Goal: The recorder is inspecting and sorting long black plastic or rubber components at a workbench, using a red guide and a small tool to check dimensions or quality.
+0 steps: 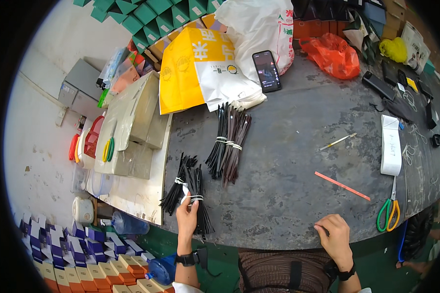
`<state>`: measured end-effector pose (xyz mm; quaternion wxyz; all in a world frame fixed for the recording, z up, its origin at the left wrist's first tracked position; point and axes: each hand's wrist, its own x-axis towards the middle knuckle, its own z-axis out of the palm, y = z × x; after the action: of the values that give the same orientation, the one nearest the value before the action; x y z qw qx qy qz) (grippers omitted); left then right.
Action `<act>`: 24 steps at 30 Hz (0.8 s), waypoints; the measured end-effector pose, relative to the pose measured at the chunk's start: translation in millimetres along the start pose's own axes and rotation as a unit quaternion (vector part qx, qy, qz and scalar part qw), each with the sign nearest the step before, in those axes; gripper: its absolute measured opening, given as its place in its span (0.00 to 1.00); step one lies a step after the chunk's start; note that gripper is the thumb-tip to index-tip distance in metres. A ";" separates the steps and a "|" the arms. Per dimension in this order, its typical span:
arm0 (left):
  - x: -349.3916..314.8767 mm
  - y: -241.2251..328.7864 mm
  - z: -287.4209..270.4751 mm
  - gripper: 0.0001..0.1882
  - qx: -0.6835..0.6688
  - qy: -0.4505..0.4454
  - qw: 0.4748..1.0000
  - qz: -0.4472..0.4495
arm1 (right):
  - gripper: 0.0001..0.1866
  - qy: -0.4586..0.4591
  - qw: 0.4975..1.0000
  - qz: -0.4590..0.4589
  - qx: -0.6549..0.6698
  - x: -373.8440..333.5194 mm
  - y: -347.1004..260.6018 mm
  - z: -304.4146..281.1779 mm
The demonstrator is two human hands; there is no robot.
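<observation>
A bundle of thin black strips (202, 209) lies near the front left edge of a dark, worn table (283, 161), bound around its middle by a white tie. It is touched at the tie by the left hand (186, 217), whose thumb and forefinger are brought near each other; whether the strips are actually pinched between them cannot be told. Just to its left, a second black bundle (171, 196) is seen, fanned at its ends and also bound in white. Farther back, another black bundle (219, 149) and a dark brown bundle (233, 158) are laid side by side, each tied around the middle.

The right hand (335, 234) is held at the front edge, well apart from the bundles, with its fingers loosely curled; nothing is seen in it, though the inside of the palm is hidden.

Beyond it, a flat red strip (342, 185) and a slim pen-like tool (338, 141) are set down at a slant. At the right, scissors (387, 214) with green and orange handles are placed below a white paper band (390, 146). At the back, a phone (267, 72) with its screen lit is leaned against a white bag (254, 31), beside a yellow-and-white package (181, 75).
</observation>
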<state>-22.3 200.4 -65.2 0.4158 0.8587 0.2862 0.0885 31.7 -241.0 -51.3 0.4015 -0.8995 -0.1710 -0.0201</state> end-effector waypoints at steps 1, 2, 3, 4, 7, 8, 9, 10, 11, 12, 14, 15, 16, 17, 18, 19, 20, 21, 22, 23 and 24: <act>4.7 0.8 2.1 0.26 -0.013 0.021 1.000 -0.012 | 0.04 -0.002 1.000 0.001 0.001 -1.3 3.2 2.4; 7.6 -2.4 4.5 0.24 -0.025 0.042 0.998 -0.025 | 0.04 0.002 1.000 0.006 -0.006 -2.7 6.5 4.8; 12.9 -17.3 5.4 0.15 -0.040 0.088 0.995 -0.003 | 0.04 0.006 1.000 0.010 -0.010 -3.3 8.8 6.6; 14.5 -19.3 3.2 0.15 -0.037 0.089 0.995 -0.006 | 0.04 0.003 1.000 0.011 -0.007 -3.3 11.2 8.8; 25.7 1.4 -0.6 0.04 -0.019 0.187 0.981 0.042 | 0.03 0.041 0.999 0.012 0.002 -3.6 22.2 18.2; 34.7 12.1 -3.9 0.04 0.035 0.185 0.982 0.030 | 0.03 0.070 0.997 0.005 0.019 -4.0 28.4 23.4; 44.5 27.9 -6.2 0.05 -0.004 0.169 0.984 0.056 | 0.03 0.099 0.994 -0.006 0.039 -3.7 31.2 26.2; 58.0 41.4 -6.9 0.06 -0.043 0.155 0.984 0.082 | 0.03 0.098 0.994 -0.006 0.040 -3.3 31.9 27.2; 75.4 50.0 -2.3 0.10 -0.035 0.117 0.986 0.110 | 0.03 0.101 0.994 -0.012 0.032 -2.3 32.6 27.5; 91.1 61.4 1.4 0.13 -0.025 0.080 0.987 0.140 | 0.03 0.105 0.994 -0.020 0.027 -1.8 32.1 27.4; 121.0 90.4 26.7 0.21 0.028 0.009 0.992 0.126 | 0.04 0.104 0.994 -0.015 0.029 -4.1 34.9 26.7; 135.8 98.8 44.9 0.24 0.076 -0.003 0.989 0.130 | 0.04 0.102 0.994 -0.010 0.031 -5.1 37.4 26.0; 149.6 102.2 61.1 0.28 0.124 -0.013 0.983 0.134 | 0.04 0.108 0.994 -0.014 0.030 -5.4 37.9 26.4; 162.8 101.7 79.2 0.32 0.175 -0.013 0.978 0.112 | 0.04 0.110 0.993 -0.014 0.040 -5.9 38.4 28.0; 175.7 98.9 92.9 0.36 0.226 -0.012 0.970 0.091 | 0.04 0.113 0.992 -0.014 0.050 -6.0 37.5 28.2; 186.6 98.9 101.9 0.40 0.229 -0.038 0.971 0.058 | 0.04 0.112 0.992 -0.010 0.056 -5.8 35.3 26.8; 195.2 97.0 105.4 0.40 0.227 -0.038 0.971 0.066 | 0.04 0.121 0.991 -0.011 0.053 -6.2 34.6 27.4; 201.3 99.8 110.9 0.38 0.232 -0.057 0.971 0.023 | 0.04 0.125 0.990 -0.008 0.061 -7.8 36.4 28.3; 206.5 101.7 115.0 0.37 0.237 -0.074 0.968 -0.022 | 0.04 0.127 0.989 -0.006 0.071 -8.8 38.6 29.3; 209.8 102.2 118.0 0.32 0.236 -0.069 0.969 -0.019 | 0.04 0.135 0.988 -0.006 0.074 -9.1 40.9 29.7; 215.1 98.5 116.3 0.32 0.237 -0.069 0.969 -0.014 | 0.04 0.140 0.987 -0.005 0.074 -9.3 40.4 29.4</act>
<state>240.7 196.5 -82.6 0.2202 0.9328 0.2814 -0.0476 33.1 -247.2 -101.7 0.4871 -0.8546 -0.1185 -0.1354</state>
